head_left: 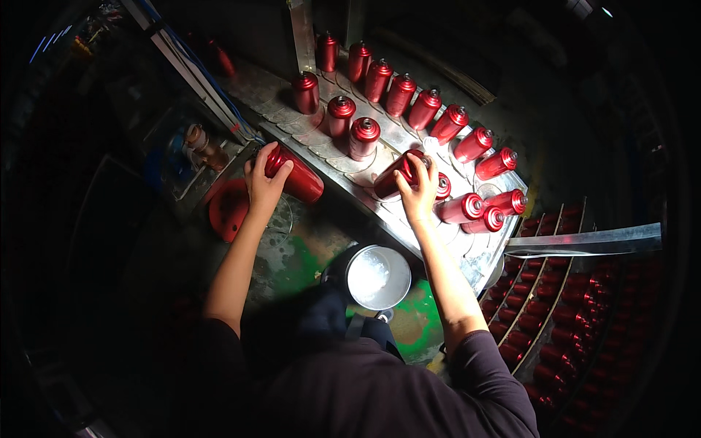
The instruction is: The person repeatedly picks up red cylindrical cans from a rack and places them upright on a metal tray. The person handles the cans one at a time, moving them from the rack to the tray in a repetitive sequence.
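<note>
My left hand point(265, 181) is closed round the neck end of a shiny red metal bottle point(303, 180). That bottle is tilted off the near side of the metal conveyor point(336, 162), its base pointing to the lower right. Over the conveyor, my right hand point(419, 188) grips the top of another red bottle point(391, 177), which leans with its base to the left. Whether its base touches the surface I cannot tell. Close to my right hand stand a red bottle point(443, 187) partly behind my fingers and a second one point(461, 209).
Several red bottles point(401, 95) stand in a curved row along the conveyor's far side. A white bucket point(379, 277) is on the floor before me. Racks of red bottles point(562, 314) fill the right, below a metal strip point(584, 241). A slanted post point(191, 71) rises at the left.
</note>
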Motion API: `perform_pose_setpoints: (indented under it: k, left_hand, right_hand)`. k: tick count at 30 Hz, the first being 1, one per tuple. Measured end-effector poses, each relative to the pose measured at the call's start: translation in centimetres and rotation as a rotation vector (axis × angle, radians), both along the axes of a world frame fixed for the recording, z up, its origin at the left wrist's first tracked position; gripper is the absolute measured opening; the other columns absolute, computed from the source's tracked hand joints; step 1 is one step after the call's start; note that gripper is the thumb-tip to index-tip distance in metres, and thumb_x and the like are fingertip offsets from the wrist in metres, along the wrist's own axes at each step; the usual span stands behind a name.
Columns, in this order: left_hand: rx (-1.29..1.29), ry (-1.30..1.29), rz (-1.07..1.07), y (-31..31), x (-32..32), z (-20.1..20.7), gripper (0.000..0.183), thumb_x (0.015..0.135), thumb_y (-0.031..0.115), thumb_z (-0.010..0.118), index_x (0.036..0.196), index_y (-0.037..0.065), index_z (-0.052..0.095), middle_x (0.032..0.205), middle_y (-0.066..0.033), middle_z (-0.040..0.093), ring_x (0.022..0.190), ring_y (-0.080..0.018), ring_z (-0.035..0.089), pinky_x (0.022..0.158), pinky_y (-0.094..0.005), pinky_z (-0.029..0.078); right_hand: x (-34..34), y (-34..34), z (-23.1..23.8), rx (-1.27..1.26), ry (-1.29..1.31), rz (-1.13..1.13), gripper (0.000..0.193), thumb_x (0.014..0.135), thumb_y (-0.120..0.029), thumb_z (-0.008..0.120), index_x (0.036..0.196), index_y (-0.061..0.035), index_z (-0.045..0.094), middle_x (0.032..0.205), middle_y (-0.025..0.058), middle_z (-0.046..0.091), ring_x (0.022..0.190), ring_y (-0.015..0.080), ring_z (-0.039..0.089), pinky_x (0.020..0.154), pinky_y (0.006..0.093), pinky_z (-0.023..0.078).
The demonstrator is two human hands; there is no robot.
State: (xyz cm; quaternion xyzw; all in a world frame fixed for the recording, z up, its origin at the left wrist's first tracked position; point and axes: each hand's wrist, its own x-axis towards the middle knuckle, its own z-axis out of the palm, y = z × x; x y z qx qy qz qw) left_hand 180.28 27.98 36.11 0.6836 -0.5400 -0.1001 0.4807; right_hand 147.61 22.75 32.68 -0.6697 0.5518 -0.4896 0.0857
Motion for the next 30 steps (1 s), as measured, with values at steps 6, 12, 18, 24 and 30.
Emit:
perform_pose_setpoints:
  k: [6, 12, 18, 24, 30]
  left_hand:
    - [-0.021, -0.047, -0.095, -8.5, 2.5, -0.8, 0.057, 0.077, 0.023, 0.082, 0.131, 0.019, 0.062, 0.12, -0.0173, 0.06, 0.108, -0.0335, 0.055, 0.098, -0.0411, 0.048]
    - [-0.073, -0.189, -0.092, -16.9, 5.4, -3.8, 0.058, 0.079, 0.023, 0.081, 0.133, 0.021, 0.061, 0.13, -0.0256, 0.051, 0.117, -0.0425, 0.051, 0.105, -0.0463, 0.044]
    - [-0.064, -0.103, -0.084, -25.5, 7.6, -7.5, 0.064, 0.074, 0.015, 0.083, 0.133, 0.03, 0.06, 0.14, -0.0288, 0.032, 0.122, -0.049, 0.049, 0.104, -0.0466, 0.047]
    - [0.001, -0.162, -0.141, -28.6, 5.2, -10.6, 0.068, 0.075, 0.015, 0.082, 0.135, 0.035, 0.058, 0.148, -0.0317, 0.025, 0.128, -0.0528, 0.044, 0.107, -0.0471, 0.046]
    - [0.047, -0.367, -0.295, -26.6, 1.4, -12.9, 0.081, 0.077, 0.01, 0.074, 0.15, 0.033, 0.046, 0.153, -0.0452, 0.013, 0.145, -0.0567, 0.019, 0.117, -0.0519, 0.029]
  right_hand:
    - [0.3, -5.6, -5.6, 0.131, 0.005, -0.076, 0.047, 0.086, -0.02, 0.076, 0.131, -0.0167, 0.064, 0.15, 0.023, 0.041, 0.137, 0.0417, 0.042, 0.111, 0.0487, 0.039]
    - [-0.1, -4.9, -7.6, 0.259, 0.119, -0.052, 0.077, 0.076, -0.002, 0.074, 0.145, -0.0273, 0.052, 0.159, 0.0247, 0.025, 0.145, 0.0444, 0.032, 0.117, 0.0485, 0.034]
    - [-0.4, -1.7, -2.9, 0.335, 0.09, -0.116, 0.075, 0.078, -0.002, 0.073, 0.146, -0.0251, 0.052, 0.161, 0.0239, 0.023, 0.144, 0.0448, 0.034, 0.117, 0.0484, 0.033]
    - [-5.3, 11.8, 0.1, 0.504, 0.056, -0.176, 0.067, 0.081, 0.003, 0.069, 0.145, -0.0095, 0.052, 0.153, 0.0235, 0.039, 0.14, 0.0407, 0.042, 0.113, 0.048, 0.038]
    - [-11.8, 24.4, -2.0, 0.727, -0.05, -0.437, 0.066, 0.081, 0.003, 0.067, 0.144, -0.0098, 0.053, 0.142, 0.0247, 0.05, 0.131, 0.0402, 0.051, 0.109, 0.0443, 0.043]
